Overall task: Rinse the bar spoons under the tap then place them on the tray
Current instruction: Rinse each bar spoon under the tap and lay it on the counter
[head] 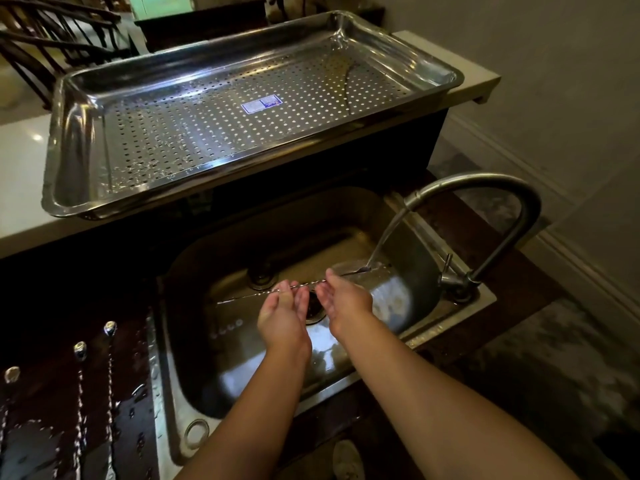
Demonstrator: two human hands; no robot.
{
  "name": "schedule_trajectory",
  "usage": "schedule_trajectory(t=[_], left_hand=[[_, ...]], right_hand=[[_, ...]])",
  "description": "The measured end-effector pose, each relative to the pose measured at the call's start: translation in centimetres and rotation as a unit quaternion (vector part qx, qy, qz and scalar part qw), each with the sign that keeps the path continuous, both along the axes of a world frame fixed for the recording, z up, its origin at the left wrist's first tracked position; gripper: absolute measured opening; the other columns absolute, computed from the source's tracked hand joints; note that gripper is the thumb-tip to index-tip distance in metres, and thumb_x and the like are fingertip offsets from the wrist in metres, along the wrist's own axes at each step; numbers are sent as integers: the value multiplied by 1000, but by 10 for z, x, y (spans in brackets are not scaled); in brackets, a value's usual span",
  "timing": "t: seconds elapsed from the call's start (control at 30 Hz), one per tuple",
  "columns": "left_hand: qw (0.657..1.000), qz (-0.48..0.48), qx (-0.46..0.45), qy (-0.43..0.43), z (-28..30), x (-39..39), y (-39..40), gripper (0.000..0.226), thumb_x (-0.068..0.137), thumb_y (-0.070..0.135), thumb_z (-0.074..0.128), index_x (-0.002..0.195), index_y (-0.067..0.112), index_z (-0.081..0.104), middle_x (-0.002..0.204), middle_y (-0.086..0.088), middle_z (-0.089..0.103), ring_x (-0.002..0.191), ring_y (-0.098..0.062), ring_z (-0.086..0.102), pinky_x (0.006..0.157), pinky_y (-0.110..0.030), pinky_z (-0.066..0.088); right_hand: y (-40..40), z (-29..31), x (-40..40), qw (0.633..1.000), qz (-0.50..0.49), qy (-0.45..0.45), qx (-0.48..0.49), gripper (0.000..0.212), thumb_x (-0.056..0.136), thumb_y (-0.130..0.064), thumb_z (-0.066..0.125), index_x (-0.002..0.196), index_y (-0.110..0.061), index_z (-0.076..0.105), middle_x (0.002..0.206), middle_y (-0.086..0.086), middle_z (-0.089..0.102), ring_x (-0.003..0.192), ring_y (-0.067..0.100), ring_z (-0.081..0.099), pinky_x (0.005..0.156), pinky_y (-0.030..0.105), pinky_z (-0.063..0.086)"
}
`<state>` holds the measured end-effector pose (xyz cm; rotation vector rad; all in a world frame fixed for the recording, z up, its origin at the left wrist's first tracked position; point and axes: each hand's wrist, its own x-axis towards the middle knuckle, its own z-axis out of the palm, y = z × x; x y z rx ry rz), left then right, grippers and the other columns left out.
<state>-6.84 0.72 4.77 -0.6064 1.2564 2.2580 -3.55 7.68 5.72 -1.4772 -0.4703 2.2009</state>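
Observation:
A long twisted bar spoon lies across the fingertips of my left hand and my right hand over the steel sink. Its bowl end sits under the water stream falling from the curved tap. Both hands are palm up with curled fingers pinching the stem. Three more bar spoons lie side by side on the wet dark counter at the lower left. One spoon rests in the perforated steel tray on the white ledge behind the sink.
The tap lever stands at the sink's right rim. The drain lies under my hands. Dark wooden chairs stand behind the ledge at the far left. A wall with a skirting board runs along the right.

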Motion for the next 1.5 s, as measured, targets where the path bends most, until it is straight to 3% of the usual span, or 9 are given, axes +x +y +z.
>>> schedule_trajectory(t=[0.17,0.33,0.47,0.57,0.7,0.83,1.0,1.23,1.5], left_hand=[[1000,-3,-13,1,-2,-4,-1,9,95,9,54,89,5,61,89,-9,64,82,-19,67,80,-26,57],[1000,-3,-9,-7,-4,-7,-5,8,93,8,56,88,5,61,90,-9,64,82,-18,67,71,-21,58],[1000,-2,-5,-12,-5,-8,-5,6,93,7,57,92,4,61,91,-10,65,82,-18,67,67,-20,59],[1000,-1,-7,-10,-5,-9,-7,6,93,7,57,90,5,62,92,-10,65,82,-18,68,67,-20,59],[1000,-4,-6,-10,-7,-8,-8,8,93,6,56,96,1,61,89,-9,66,80,-18,68,65,-19,59],[1000,-15,-6,-8,-7,-1,-5,9,94,8,55,88,5,62,87,-9,67,77,-16,69,67,-20,59],[1000,-27,8,-13,-8,8,6,10,93,7,56,87,3,62,85,-11,67,71,-15,71,62,-21,59],[997,-58,13,-40,-10,25,37,7,92,9,58,88,3,61,82,-14,68,67,-15,73,58,-21,58],[995,-96,-11,-41,-10,38,72,9,91,12,61,93,4,65,77,-7,68,65,-12,67,55,-18,55]], right_hand=[[17,0,4,997,-15,-78,15,21,88,-16,68,72,-3,61,64,7,64,52,14,62,42,21,52],[37,-6,12,985,27,-156,63,27,92,-23,59,74,-4,61,59,6,59,37,10,47,39,20,41],[41,-9,11,979,25,-190,65,35,93,-29,58,69,-4,62,43,2,53,24,9,40,37,20,36],[36,-11,7,982,22,-174,69,31,94,-25,56,73,-3,61,43,2,53,31,11,45,39,23,38],[21,-10,-1,987,24,-144,64,16,92,-14,56,87,0,62,55,6,53,40,13,44,32,16,32],[3,-9,-7,992,45,-102,66,27,90,-6,57,63,-4,52,51,7,49,30,11,40,30,16,31],[0,-9,1,990,77,-89,77,34,91,-9,58,57,-5,52,45,5,48,34,13,41,43,26,39],[31,-4,21,990,51,-109,74,29,91,-12,62,64,-2,58,53,7,56,39,14,51,45,23,47],[68,-3,35,989,34,-109,96,33,91,-18,65,60,-7,60,42,-1,51,33,9,43,41,23,37]])
